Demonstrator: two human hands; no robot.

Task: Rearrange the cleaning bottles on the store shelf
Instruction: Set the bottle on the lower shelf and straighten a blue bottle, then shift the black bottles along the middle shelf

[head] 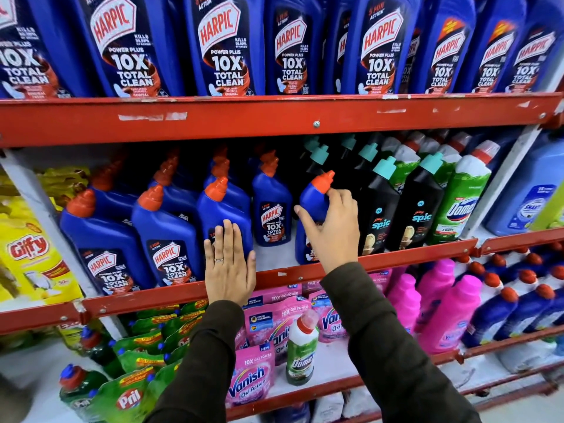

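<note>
Right hand (331,227) clasps blue bottle (314,206) at shoulder. Left hand (229,259) flat, open, pressing neighbouring bottle (224,218). Advise: set upright, label forward, beside row.

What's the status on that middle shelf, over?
Right hand gripping a blue Harpic bottle at its shoulder. Left hand flat against the neighbouring Harpic bottle. Black Spic bottles crowd close on the right.
</note>
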